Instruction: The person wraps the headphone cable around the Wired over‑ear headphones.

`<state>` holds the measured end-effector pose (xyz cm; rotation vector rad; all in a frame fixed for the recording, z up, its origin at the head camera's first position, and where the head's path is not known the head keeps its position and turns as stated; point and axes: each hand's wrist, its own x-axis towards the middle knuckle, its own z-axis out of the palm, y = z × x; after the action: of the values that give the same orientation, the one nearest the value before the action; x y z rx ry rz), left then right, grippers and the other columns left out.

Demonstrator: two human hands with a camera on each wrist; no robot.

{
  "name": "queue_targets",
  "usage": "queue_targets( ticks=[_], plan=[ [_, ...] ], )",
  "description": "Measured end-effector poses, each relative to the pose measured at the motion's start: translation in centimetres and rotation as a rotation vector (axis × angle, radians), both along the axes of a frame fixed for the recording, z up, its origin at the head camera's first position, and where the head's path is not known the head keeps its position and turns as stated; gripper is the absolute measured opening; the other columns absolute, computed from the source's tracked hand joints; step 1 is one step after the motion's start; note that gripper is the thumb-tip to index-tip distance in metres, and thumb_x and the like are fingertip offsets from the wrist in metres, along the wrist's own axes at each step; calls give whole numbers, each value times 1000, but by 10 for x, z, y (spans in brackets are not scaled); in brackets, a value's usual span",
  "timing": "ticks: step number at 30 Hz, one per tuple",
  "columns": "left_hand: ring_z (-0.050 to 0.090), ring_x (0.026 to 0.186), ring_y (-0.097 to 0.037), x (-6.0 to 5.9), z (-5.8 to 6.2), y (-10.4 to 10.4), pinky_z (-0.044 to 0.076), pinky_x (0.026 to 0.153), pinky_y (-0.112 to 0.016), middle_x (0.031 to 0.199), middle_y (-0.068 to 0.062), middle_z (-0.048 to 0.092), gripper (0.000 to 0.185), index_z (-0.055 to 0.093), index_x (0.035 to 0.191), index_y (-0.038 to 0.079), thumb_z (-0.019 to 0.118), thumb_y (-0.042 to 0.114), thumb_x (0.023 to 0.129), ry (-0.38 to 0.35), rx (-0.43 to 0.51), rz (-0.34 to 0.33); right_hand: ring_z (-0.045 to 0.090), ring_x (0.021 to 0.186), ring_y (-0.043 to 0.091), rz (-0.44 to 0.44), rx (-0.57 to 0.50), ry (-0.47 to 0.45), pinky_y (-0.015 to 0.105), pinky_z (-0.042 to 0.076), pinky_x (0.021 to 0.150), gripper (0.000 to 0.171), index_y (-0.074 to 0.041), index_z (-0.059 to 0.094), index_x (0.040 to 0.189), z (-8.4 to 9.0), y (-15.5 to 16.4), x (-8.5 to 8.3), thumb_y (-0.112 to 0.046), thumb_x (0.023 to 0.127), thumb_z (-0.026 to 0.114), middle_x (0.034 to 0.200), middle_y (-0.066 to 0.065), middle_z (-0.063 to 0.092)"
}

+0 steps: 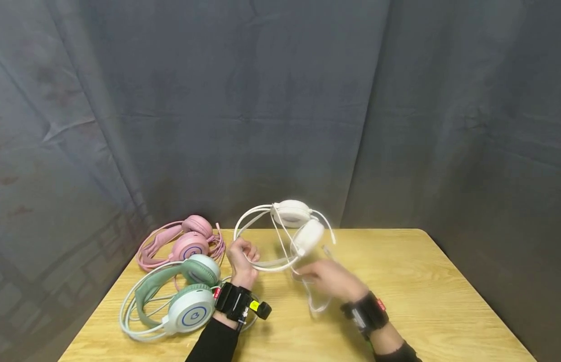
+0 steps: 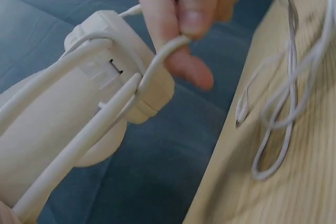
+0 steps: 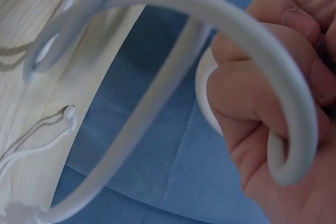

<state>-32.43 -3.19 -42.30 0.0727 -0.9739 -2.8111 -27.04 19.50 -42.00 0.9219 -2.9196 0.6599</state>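
Your left hand (image 1: 243, 257) is raised over the wooden table (image 1: 425, 301), its forearm angled up from the near edge, and its fingers are curled around the headband of the white headset (image 1: 307, 237). You hold the headset above the tabletop near the middle, the band toward your left and both ear cups toward your right. Your right forearm slants in from the lower right, so that your right hand (image 1: 332, 279) reaches leftward just below the nearer ear cup; it is blurred in the head view, but the left wrist view shows its thumb and index finger pinching the white cable (image 2: 170, 46) near the cup. More cable dangles beneath that hand. A black band (image 1: 366, 314) wraps each wrist. Left of your left hand, the green-and-white headset (image 1: 189, 311) lies on the table, with the pink headset (image 1: 189, 246) behind it.
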Motion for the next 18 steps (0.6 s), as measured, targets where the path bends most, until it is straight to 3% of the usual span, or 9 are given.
queue_targets(
  ticks=[4, 5, 8, 11, 18],
  plan=[
    [24, 35, -2, 0, 0, 2, 18, 35, -15, 42, 11, 26, 22, 34, 62, 16, 35, -4, 72, 29, -55, 53, 67, 103, 12, -23, -13, 18, 62, 17, 118, 26, -22, 68, 118, 2, 3, -1, -18, 95, 59, 113, -4, 72],
    [25, 35, -2, 0, -1, 2, 19, 35, -15, 42, 11, 27, 21, 35, 63, 15, 35, -4, 72, 30, -62, 61, 68, 98, 13, -38, -22, 22, 57, 28, 116, 25, -21, 68, 118, 2, 4, 0, -17, 95, 59, 112, -3, 72],
    [25, 36, -3, 0, -5, -1, 20, 35, -16, 43, 11, 27, 21, 36, 63, 15, 35, -4, 72, 31, -67, 67, 65, 79, 9, -74, -62, 32, 36, 53, 94, 21, -17, 68, 114, 6, 6, 3, -19, 97, 57, 101, -3, 72],
    [26, 35, -3, 0, -8, -4, 21, 34, -16, 43, 10, 27, 23, 35, 64, 15, 35, -5, 73, 27, -68, 75, 54, 63, 2, -77, -85, 41, 20, 50, 64, 18, -16, 69, 108, 9, 7, 4, -23, 99, 56, 84, -8, 65],
    [29, 34, -4, 1, -5, -4, 26, 34, -19, 43, 8, 30, 19, 35, 64, 14, 36, -4, 72, 50, -132, 111, 45, 53, 2, -91, -124, 18, 21, 46, 53, 15, -21, 67, 96, 19, 10, 5, -26, 100, 53, 66, -11, 52]
  ],
)
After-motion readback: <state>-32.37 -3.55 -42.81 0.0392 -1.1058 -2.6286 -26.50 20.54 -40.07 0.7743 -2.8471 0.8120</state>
